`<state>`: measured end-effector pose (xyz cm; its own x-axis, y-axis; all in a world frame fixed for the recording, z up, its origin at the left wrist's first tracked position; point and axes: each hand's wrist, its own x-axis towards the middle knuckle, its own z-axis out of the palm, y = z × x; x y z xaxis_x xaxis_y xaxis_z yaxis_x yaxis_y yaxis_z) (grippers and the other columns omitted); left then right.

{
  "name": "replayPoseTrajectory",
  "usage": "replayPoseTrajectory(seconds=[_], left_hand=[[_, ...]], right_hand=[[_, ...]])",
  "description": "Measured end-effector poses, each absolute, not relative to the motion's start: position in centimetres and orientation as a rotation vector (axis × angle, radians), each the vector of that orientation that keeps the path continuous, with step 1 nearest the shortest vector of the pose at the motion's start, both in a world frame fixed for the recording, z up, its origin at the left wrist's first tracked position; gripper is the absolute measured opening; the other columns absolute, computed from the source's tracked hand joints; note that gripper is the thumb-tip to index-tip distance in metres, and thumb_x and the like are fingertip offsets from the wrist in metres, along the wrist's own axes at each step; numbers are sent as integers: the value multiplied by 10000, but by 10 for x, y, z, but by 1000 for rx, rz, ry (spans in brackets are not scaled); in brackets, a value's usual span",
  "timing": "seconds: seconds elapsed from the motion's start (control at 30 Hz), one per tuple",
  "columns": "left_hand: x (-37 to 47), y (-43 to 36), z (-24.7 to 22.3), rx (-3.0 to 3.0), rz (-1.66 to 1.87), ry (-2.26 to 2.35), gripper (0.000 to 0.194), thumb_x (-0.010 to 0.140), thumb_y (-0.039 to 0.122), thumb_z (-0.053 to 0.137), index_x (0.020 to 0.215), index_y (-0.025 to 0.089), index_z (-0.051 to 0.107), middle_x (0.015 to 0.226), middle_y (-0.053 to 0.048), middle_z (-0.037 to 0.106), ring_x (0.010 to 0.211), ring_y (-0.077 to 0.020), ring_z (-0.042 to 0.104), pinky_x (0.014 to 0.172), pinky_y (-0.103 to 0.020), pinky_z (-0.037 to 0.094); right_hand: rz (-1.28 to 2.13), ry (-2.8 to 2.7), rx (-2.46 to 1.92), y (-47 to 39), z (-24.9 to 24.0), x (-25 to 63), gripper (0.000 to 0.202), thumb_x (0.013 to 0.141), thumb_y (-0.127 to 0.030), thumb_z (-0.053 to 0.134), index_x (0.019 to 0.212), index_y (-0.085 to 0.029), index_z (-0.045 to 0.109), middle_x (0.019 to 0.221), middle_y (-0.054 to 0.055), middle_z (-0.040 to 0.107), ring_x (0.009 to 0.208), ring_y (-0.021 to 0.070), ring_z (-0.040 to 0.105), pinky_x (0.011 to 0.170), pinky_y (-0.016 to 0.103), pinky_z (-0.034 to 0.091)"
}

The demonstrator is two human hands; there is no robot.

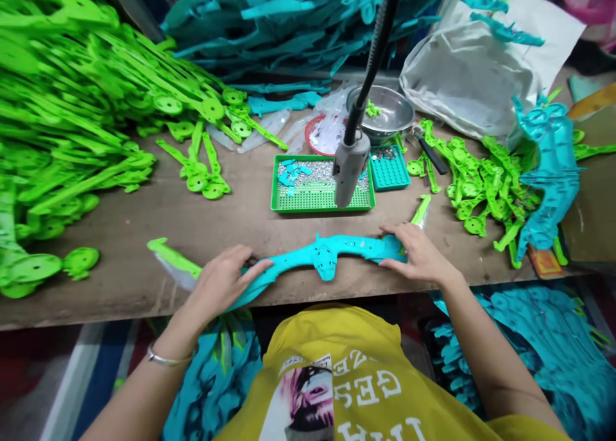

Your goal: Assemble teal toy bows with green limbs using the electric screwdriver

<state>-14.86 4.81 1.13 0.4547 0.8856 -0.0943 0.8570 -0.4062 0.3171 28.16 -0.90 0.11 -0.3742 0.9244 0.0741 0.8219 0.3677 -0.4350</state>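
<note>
A long turquoise plastic bow-shaped piece (pixel 296 258) lies across the front of the table, with a pointed lobe at its middle. My left hand (pixel 226 275) is wrapped round its left part, thumb on top. Round the right end closes my right hand (pixel 414 251), thumb on the near side. Bright green arms stick out past both ends: one green arm (pixel 176 258) beyond my left hand, another green arm (pixel 422 210) beyond my right. The undersides of both grips are hidden.
An electric screwdriver (pixel 350 171) hangs above a green tray (pixel 323 210) of screws. Beside it stand a small teal tray (pixel 391 171) and a metal bowl (pixel 392 110). Green parts (pixel 81 107) heap at left, turquoise pieces (pixel 289 30) behind, and a turquoise assembly (pixel 553 171) at right.
</note>
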Motion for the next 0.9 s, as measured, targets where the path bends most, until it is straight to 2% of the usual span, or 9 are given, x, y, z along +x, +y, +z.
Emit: replayPoseTrajectory(seconds=[0.13,0.27,0.4,0.57,0.67,0.73,0.77,0.83,0.9], left_hand=[[-134,37,13,2545,305,1373,477,995,595,467,1104,181,678,1040,-140,700,962,-302,644,841,-427,503],[-109,22,13,2679,354,1297,525,982,535,551,1369,180,549,1385,-189,608,1232,-358,584,974,-477,485],[-115,17,7,2770,256,1302,746,940,637,560,1500,159,439,1451,-237,567,1301,-432,549,1059,-574,428],[-173,13,-11,2754,327,1381,974,879,823,451,1608,201,275,1422,-215,590,1265,-463,572,1137,-687,319],[-195,9,-22,2684,336,1413,1025,852,832,491,1621,208,225,1259,-158,647,1142,-410,616,1141,-664,340],[-201,7,-25,2635,326,1380,1094,786,810,625,1591,156,279,1208,-162,645,1109,-384,621,1142,-629,366],[-203,6,-25,2592,329,1365,1106,771,791,663,1584,145,283,1276,-180,624,1173,-385,604,1160,-615,360],[-210,5,-23,2511,317,1307,1112,788,765,670,1604,156,224,1447,-208,544,1331,-387,535,1212,-620,296],[-219,4,-21,2497,325,1276,1183,727,802,707,1606,165,238,1490,-219,524,1382,-403,505,1249,-654,191]], right_hand=[[492,-2256,-1554,-9,0,287,572,930,-550,630,1388,-217,551,1264,152,687,1189,342,628,1071,583,476],[424,-1975,-1709,-14,3,307,385,1049,-430,419,1285,-216,634,1221,130,723,1154,283,661,1025,493,513],[271,-1970,-1800,-17,-2,320,393,1060,-376,377,1230,-194,680,1176,135,745,1138,283,657,1035,503,493],[147,-2213,-1775,-6,-17,324,358,1057,-352,395,1262,-230,661,1332,85,694,1363,302,493,1204,580,297],[153,-2268,-1729,7,-26,330,372,1056,-390,383,938,-229,698,1021,94,717,1103,282,578,1146,541,356],[197,-2305,-1639,13,-30,338,433,1045,-395,387,717,-240,622,768,77,626,838,252,555,996,495,443],[215,-2320,-1589,15,-33,342,445,1036,-389,401,661,-242,589,702,69,583,761,241,523,877,464,462],[166,-2354,-1485,15,-40,355,409,1014,-374,449,655,-232,588,670,64,579,690,226,491,723,422,420],[106,-2378,-1401,17,-49,369,313,988,-329,521,713,-220,623,680,55,616,649,211,494,652,397,379]])
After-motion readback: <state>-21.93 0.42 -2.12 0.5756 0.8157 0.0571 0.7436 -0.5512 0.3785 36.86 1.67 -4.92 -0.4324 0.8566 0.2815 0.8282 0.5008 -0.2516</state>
